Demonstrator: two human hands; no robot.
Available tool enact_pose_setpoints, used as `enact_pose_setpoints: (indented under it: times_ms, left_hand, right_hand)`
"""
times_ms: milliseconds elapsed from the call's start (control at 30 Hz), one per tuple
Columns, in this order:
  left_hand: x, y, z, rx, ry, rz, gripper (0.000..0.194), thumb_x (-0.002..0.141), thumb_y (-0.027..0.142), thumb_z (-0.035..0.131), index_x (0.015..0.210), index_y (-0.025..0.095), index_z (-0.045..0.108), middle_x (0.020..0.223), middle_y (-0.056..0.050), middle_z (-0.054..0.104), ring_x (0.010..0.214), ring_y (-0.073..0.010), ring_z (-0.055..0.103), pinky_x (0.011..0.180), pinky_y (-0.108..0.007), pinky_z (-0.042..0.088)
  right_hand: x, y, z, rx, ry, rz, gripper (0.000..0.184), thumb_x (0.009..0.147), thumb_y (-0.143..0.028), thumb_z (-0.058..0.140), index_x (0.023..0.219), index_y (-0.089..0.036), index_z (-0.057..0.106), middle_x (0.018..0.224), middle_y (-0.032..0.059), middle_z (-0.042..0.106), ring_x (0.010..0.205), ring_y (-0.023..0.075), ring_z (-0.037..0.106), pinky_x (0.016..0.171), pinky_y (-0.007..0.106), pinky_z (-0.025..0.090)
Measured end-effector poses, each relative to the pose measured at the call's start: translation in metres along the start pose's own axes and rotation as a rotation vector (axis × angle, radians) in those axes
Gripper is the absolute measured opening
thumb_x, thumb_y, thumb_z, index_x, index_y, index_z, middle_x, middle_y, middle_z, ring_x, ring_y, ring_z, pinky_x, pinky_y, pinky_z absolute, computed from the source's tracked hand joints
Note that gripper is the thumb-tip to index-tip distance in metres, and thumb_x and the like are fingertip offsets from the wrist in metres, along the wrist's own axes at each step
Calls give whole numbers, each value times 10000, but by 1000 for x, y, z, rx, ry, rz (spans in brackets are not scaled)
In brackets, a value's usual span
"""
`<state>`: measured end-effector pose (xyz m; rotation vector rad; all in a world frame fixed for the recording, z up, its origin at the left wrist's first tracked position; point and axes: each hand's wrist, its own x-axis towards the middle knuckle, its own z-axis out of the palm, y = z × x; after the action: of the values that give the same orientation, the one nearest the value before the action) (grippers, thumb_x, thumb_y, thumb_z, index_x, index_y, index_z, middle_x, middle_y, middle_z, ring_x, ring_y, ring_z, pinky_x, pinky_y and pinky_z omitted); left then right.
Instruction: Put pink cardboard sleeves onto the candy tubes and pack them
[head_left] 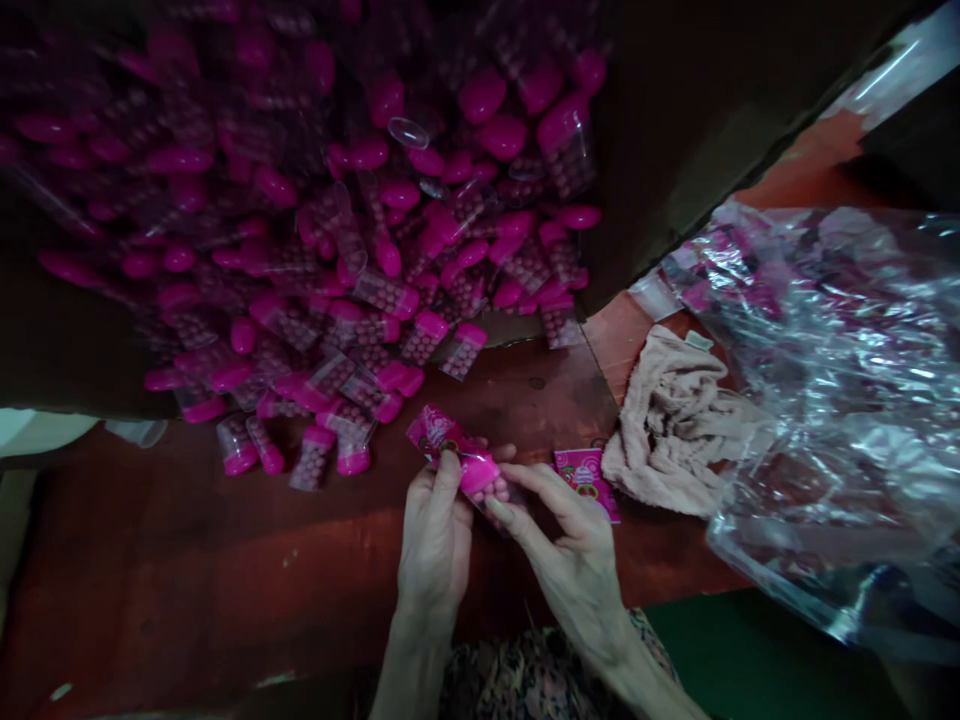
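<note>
Low in the middle of the frame, our left hand and right hand hold their fingers clamped on a pink-capped clear tube, its long axis slanting toward lower right, the right hand nearer its bead-filled end.

Nothing comes through legibly on my feed. The pink printed card carries lettering and a small red picture, both too small for me to read from here. The pink wrapper shows similar print, and that is just as unreadable.
</note>
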<state>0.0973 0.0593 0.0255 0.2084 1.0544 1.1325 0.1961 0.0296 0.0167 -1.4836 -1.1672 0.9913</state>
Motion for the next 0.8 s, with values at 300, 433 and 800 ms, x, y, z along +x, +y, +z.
enact_pose_setpoints:
  times_ms: [300,433,800]
  left_hand:
    - [1,-3,-1,68,-107,57,289,751,409,631,772,133,715,805,-111,726,925,-264,641,821,-378,473]
    - [-3,-1,0,81,-139,67,302,691,439,679,743,144,710,846,-116,726,965,-285,627,844,-396,465]
    - [-12,-16,9,15,8,73,226,711,362,671,797,159,723,851,-111,732,935,-264,645,830,-381,483]
  right_hand:
    - [1,0,0,82,19,-56,189,763,-122,643,917,-216,698,809,7,668,739,131,623,686,226,514]
    - [0,-2,-1,232,-1,75,153,759,-167,652,894,-221,699,820,8,673,733,147,638,663,248,537]
    - [-15,1,12,183,156,74,153,803,-186,604,937,-223,668,852,24,668,746,154,636,651,249,540]
